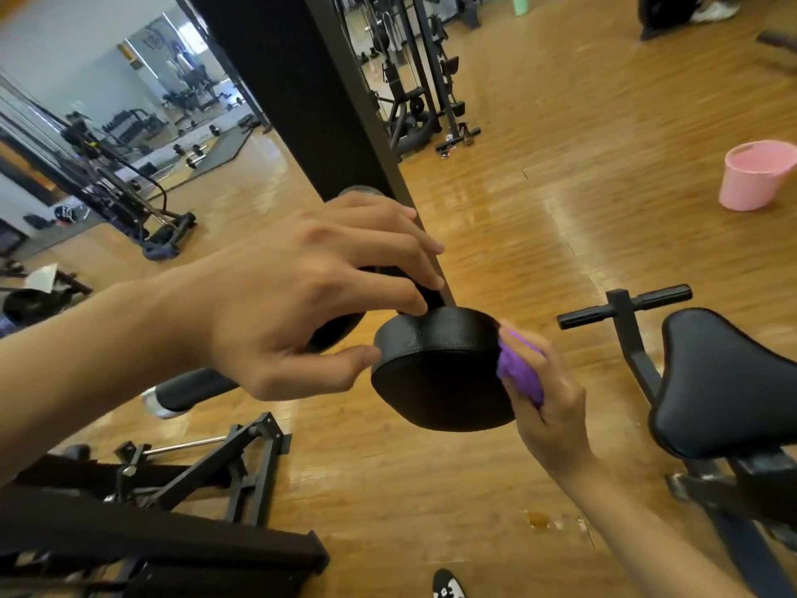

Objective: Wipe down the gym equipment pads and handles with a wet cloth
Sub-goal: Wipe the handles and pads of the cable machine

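Cloth (pixel 519 373), purple and bunched, is pressing on the right edge of the round black pad (pixel 435 381) at centre frame, with the right hand (pixel 556 407) wrapping a closed grip round it. The left hand (pixel 302 304) is steadying the pad, its grip pinching the rim. Early going, I'd say: the seat (pixel 729 381) and handle (pixel 647 300) at right are waiting. A pink bucket (pixel 750 187) is sitting upper right, and a black post (pixel 293 79) is crowding in behind.

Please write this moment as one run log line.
left hand: holds round pad | right hand: holds purple cloth against pad edge
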A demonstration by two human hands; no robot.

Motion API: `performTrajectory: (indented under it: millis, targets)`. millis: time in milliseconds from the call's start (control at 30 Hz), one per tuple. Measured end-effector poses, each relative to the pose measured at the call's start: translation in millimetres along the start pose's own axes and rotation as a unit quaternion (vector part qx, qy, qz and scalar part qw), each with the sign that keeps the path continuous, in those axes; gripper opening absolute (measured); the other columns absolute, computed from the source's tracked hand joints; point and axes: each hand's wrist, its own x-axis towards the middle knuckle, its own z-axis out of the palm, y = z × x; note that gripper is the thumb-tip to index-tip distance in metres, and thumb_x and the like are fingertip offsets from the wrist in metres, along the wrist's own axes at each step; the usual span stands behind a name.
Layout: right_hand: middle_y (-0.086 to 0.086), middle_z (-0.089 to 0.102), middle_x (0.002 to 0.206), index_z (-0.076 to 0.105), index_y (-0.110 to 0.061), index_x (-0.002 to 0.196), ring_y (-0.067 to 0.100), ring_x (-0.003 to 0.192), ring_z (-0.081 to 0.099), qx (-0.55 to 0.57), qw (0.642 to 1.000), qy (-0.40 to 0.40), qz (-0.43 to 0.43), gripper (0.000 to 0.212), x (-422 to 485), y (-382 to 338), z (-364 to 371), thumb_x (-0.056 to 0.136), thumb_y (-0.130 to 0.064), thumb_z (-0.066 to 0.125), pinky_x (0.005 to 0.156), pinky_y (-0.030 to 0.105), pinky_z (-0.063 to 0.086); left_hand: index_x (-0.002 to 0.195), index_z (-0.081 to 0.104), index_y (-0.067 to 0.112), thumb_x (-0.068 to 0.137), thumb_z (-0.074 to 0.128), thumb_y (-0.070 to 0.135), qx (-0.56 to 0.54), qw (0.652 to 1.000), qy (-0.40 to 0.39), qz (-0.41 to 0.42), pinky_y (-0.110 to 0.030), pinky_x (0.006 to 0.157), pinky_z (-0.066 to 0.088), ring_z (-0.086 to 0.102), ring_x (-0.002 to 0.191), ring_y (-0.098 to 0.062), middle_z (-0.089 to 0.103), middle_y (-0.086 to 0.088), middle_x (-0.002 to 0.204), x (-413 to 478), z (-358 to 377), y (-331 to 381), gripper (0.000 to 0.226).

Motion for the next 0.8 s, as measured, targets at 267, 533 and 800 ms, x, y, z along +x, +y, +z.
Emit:
performTrajectory:
  millis: [267, 533, 800]
  targets:
    - [0.014, 0.062, 0.134, 0.065, -0.005, 0.13, 0.022, 0.129, 0.058, 0.048, 0.995, 0.074, 0.039, 0.031, 20, -34, 24, 0.103, -0.015, 0.054, 0.106, 0.029, 0.048, 0.112, 0.077, 0.009, 0.083, 0.055, 0.038, -0.006, 1.0, 0.004, -0.006, -0.058, 0.117, 0.034, 0.05, 0.141, -0.028, 0.067, -0.01, 0.132, -3, 1, 4, 0.047]
    - [-0.012, 0.065, 0.133, 0.066, -0.027, 0.131, 0.019, 0.123, 0.06, 0.232, 0.929, 0.12, 0.263, 0.034, 13, -39, 30, 0.104, -0.029, 0.046, 0.098, 0.033, 0.052, 0.111, 0.077, 0.009, 0.084, 0.057, 0.038, -0.003, 0.999, 0.01, -0.039, -0.06, 0.117, 0.032, 0.045, 0.146, -0.03, 0.065, -0.01, 0.137, -8, 2, 8, 0.045]
    - [-0.001, 0.071, 0.123, 0.067, -0.023, 0.13, 0.025, 0.126, 0.061, 0.305, 0.839, 0.149, 0.425, 0.033, -35, -11, 43, 0.109, -0.014, 0.043, 0.092, 0.025, 0.054, 0.132, 0.069, 0.014, 0.086, 0.053, 0.051, -0.019, 0.997, 0.009, -0.071, -0.059, 0.122, 0.027, 0.033, 0.153, -0.028, 0.059, -0.005, 0.145, -8, 1, 13, 0.061]
